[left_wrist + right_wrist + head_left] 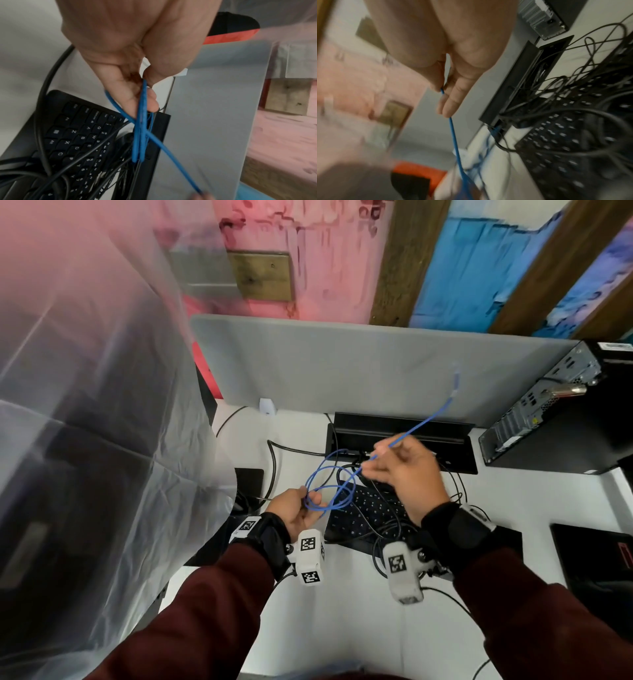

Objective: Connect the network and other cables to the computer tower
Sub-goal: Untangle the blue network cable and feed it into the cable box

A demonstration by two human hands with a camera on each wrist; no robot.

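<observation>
A blue network cable (pixel 330 491) hangs in loose coils over the desk. My left hand (pixel 297 512) pinches the coils (pixel 141 129) between thumb and fingers. My right hand (pixel 400 465) pinches a straight run of the same cable (pixel 453 129); beyond it the cable rises to its clear plug (pixel 455 378), free in the air before the grey partition. The black computer tower (pixel 561 412) stands at the back right, its rear port panel (pixel 534 405) facing left, well apart from the plug.
A black keyboard (pixel 368 508) lies under a tangle of black cables (pixel 387 529). Behind it sits an open black cable tray (pixel 404 436) against the grey partition (pixel 342 364). Plastic sheeting (pixel 85 405) covers things at left. A dark flat item (pixel 596 556) lies at right.
</observation>
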